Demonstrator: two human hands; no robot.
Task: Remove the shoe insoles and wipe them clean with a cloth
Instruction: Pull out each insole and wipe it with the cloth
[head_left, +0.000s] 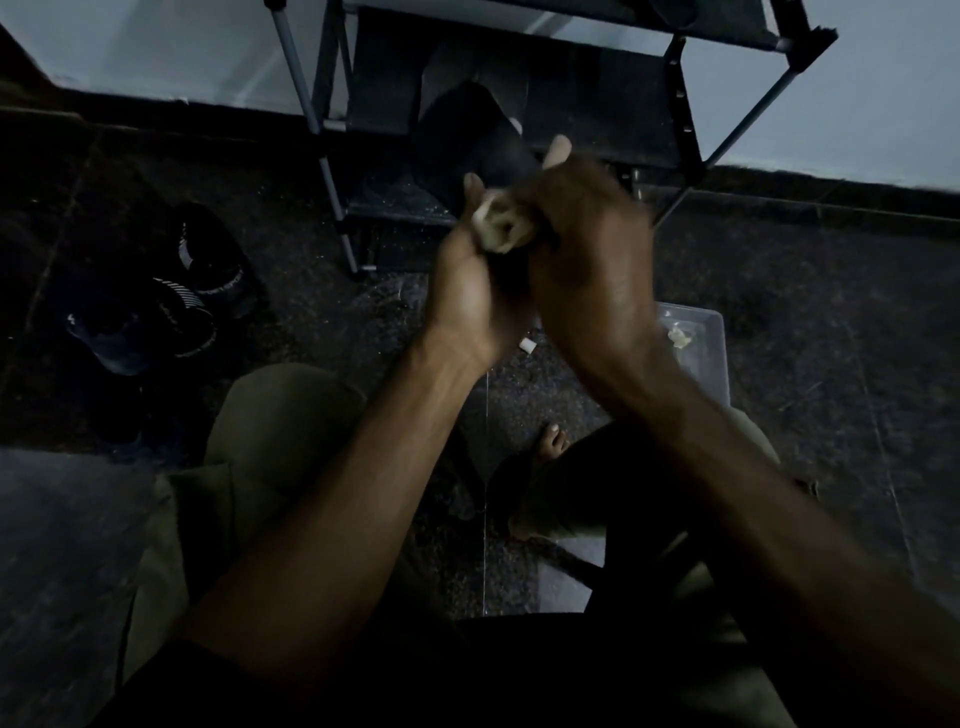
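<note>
Clerk: Forearms, two, bare, nearest the lens, rising over olive trousers (270, 467). What lies to the left?

Checker: Item one, dark shoes (176, 301) with striped trim, a loose group on the speckled floor (831, 322), well apart from the hands. Whether their insoles are out cannot be told in this dim light.

Clerk: Next along?

Checker: Item two, left hand (475, 301), palm toward the camera, fingers curled round the lower end of a black insole (467, 140), which it holds upright in front of the shoe rack (613, 104). Item three, pale cloth (498, 226), bunched, pressed against the insole where the two hands meet. Item four, right hand (587, 249), blurred, fingers closed on that cloth.

Clerk: Farther right?

Checker: Item five, clear plastic tub (711, 353) on the floor behind the right wrist, a pale scrap inside.

Clerk: Risks to enter?

Checker: As a judgement only. The insole is gripped at one end, so a hard stroke may fold it or pull it from the left hand onto the gritty floor, soiling it afresh. A small wad of cloth may slip from the fingers. Poor light may leave patches unwiped.
</note>
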